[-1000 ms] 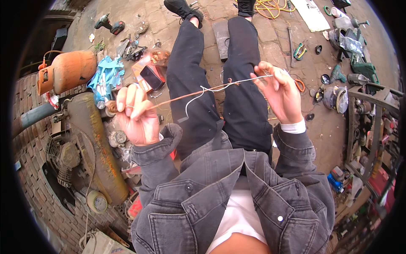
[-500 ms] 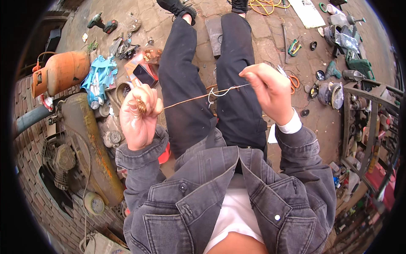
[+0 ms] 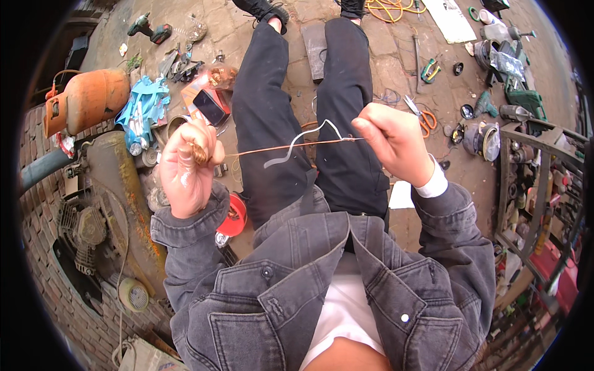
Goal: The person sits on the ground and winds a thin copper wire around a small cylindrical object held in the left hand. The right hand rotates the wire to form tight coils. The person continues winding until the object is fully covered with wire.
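Note:
My left hand (image 3: pixel 189 176) is closed around a small coil of copper-coloured wire (image 3: pixel 198 153) at the left. A thin length of that wire (image 3: pixel 260 150) stretches across my dark-trousered legs to my right hand (image 3: pixel 393 141), whose thumb and fingers are pinched on its far part. A thin white wire (image 3: pixel 280 163) hangs loosely from the stretched line near the right hand, bent in a loop. Where exactly the two are joined is too small to tell. Orange-handled scissors (image 3: pixel 426 117) lie on the ground beyond my right hand.
An orange gas cylinder (image 3: pixel 93 99), blue bag (image 3: pixel 142 108), phone (image 3: pixel 209 106) and red bowl (image 3: pixel 236 221) lie left. A rusty tank (image 3: pixel 129 185) is beside me. Pliers (image 3: pixel 431 70), drill (image 3: pixel 486 105) and assorted parts lie right, beside a metal rack (image 3: pixel 538 136).
My hands have drifted a little farther apart, the left one outward to the left, the right one lower. The line is straighter and the white wire's loop has changed shape.

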{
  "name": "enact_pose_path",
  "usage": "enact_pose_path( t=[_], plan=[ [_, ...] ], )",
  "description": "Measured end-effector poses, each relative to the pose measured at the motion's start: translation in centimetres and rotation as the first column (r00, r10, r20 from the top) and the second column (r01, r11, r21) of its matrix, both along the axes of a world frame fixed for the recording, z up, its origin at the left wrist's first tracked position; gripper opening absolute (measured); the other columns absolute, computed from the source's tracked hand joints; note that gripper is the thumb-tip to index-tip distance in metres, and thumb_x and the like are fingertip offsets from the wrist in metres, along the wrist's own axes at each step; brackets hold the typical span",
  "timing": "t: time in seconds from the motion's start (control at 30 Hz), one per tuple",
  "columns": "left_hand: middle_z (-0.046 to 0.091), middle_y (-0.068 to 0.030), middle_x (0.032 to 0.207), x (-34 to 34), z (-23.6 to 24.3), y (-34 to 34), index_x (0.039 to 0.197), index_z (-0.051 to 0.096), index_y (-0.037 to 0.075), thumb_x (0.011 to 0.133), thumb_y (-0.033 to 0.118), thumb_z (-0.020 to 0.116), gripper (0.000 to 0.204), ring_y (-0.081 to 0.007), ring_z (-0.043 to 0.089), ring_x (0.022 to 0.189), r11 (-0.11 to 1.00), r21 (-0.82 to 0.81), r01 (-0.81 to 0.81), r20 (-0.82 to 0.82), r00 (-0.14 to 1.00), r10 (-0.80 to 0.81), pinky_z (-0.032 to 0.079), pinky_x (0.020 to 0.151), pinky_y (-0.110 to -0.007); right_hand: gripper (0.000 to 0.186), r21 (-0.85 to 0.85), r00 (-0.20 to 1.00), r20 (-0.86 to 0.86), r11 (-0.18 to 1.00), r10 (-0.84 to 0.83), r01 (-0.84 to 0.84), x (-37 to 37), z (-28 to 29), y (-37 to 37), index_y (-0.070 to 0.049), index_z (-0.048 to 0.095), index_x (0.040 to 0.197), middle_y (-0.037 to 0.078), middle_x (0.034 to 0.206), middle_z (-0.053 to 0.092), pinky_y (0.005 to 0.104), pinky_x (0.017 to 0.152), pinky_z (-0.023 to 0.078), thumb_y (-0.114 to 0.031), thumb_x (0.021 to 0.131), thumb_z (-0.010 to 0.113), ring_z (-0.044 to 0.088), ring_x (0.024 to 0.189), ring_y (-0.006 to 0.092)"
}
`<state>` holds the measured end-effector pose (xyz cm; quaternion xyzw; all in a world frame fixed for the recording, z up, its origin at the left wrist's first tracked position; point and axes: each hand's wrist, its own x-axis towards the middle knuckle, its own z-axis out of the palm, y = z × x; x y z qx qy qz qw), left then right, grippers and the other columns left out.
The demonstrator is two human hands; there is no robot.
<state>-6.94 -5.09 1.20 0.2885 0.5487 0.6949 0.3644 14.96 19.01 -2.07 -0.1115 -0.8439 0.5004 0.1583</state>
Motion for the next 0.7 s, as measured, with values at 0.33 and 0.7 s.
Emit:
enact_pose_path(
  t=[0.33,0.7],
  plan=[
    [0.035,0.0008,0.081,0.4,-1.4,0.1,0.087,0.050,0.006,0.104,0.040,0.057,0.038,-0.0101,0.029,0.067,1.000,0.002,0.028,0.115,0.993,-0.028,0.026,0.058,-0.026,0.023,-0.191,0.997,0.064,0.981,-0.032,0.044,-0.6,-0.8,-0.6,-0.002,0.074,0.103,0.004,0.076,0.059,0.0266,0.060,0.041,-0.018,0.087,0.079,0.051,0.067,0.0102],
    [0.035,0.0012,0.079,1.0,-1.3,-0.4,0.087,0.050,0.006,0.103,0.041,0.057,0.040,-0.0105,0.029,0.067,0.998,-0.031,0.047,0.145,0.989,-0.042,0.026,0.058,-0.026,0.018,-0.924,0.955,0.037,0.354,-0.295,0.145,0.7,-4.0,0.3,-0.002,0.071,0.106,0.003,0.112,0.067,0.0260,0.097,0.041,-0.016,0.103,0.061,0.057,0.105,0.0096]
  ],
)
